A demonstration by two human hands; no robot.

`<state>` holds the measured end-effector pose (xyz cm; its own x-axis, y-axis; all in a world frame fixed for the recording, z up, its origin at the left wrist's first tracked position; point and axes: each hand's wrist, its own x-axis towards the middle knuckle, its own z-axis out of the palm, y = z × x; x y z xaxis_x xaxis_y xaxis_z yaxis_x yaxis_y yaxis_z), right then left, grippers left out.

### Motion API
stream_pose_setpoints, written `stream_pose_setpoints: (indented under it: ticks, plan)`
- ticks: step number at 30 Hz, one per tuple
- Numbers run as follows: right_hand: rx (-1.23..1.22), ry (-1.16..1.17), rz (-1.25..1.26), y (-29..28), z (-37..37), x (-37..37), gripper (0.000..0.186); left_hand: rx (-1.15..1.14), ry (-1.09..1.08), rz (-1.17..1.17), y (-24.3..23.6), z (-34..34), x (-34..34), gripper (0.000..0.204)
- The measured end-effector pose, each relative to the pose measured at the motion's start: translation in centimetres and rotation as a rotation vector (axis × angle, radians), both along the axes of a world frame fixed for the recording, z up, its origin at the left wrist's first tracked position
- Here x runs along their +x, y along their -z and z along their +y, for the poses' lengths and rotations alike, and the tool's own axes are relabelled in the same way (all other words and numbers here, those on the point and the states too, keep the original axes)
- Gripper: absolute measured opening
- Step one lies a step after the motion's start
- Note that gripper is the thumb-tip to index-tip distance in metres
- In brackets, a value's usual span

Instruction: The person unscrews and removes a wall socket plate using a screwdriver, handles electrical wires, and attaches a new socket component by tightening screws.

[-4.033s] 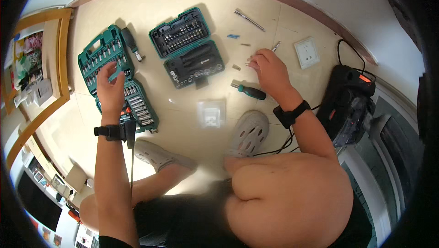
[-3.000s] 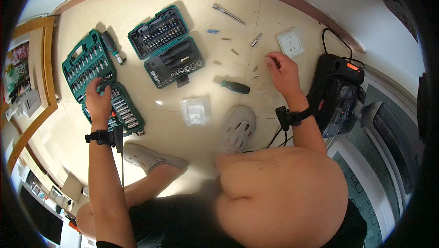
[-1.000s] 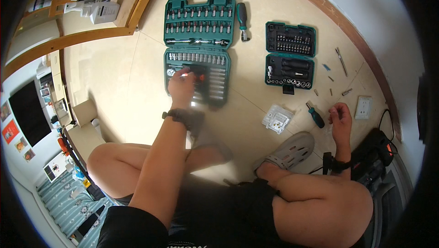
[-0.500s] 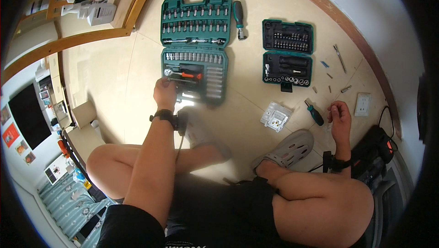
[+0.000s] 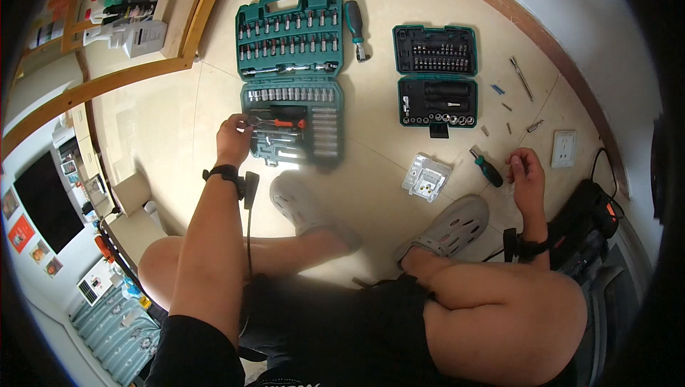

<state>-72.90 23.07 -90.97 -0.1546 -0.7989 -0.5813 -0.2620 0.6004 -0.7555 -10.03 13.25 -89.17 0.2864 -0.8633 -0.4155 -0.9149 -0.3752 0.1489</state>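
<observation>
In the lower part of an open green socket-set case (image 5: 336,161), my left hand (image 5: 234,139) is closed, its fingertips pinching the silver head end of a ratchet wrench with a black-and-orange handle (image 5: 285,123). Sockets fill rows above and to the right of it, and bits stand in the lid. My right hand (image 5: 526,173) hovers at the right with curled fingers; what they hold, if anything, I cannot make out. Nearest to it lies a green-and-black screwdriver (image 5: 489,171). Left of that sits a clear plastic box (image 5: 427,177) with small brass-coloured parts.
A smaller open green bit case (image 5: 437,76) lies right of the large one. Between them is a green-and-black ratchet driver (image 5: 355,34). Loose bits and a silver rod (image 5: 521,79) are scattered on the right, near a white wall socket (image 5: 564,149). A black bag (image 5: 581,226) stands at lower right.
My left hand has moved left to the case's edge, and the ratchet wrench has shifted slightly toward me. My right hand stays almost in place. The whole view has swung a little.
</observation>
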Motion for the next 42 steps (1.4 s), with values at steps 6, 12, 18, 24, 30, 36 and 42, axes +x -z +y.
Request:
stream_pose_setpoints:
  ticks: [6,12,18,24,30,36,42]
  plan:
    - [-0.009,0.022,-0.03,0.0,-0.1,0.2,0.01,0.052,0.001,-0.008,-0.1,0.6,0.4,0.029]
    - [-0.025,0.028,-0.042,0.6,0.2,0.0,0.009,0.219,0.154,-0.132,-0.7,1.5,-1.2,0.031]
    - [-0.031,0.026,-0.037,0.6,0.3,-0.2,0.008,0.23,0.245,-0.038,-1.6,0.9,-1.4,0.031]
    - [-0.021,0.055,-0.076,0.9,0.4,0.3,0.008,0.333,0.357,-0.088,-2.0,0.3,-0.6,0.023]
    - [-0.003,0.048,-0.113,1.0,0.3,0.6,0.007,0.41,0.438,0.109,-3.7,-0.8,-1.3,0.022]
    - [-0.11,0.016,-0.124,-0.8,-1.8,0.8,0.007,0.479,0.534,0.264,-6.2,-2.5,-6.5,0.021]
    - [-0.341,0.145,-0.644,-7.8,-5.8,1.4,0.009,0.55,0.25,0.844,-16.1,-6.1,-19.7,0.017]
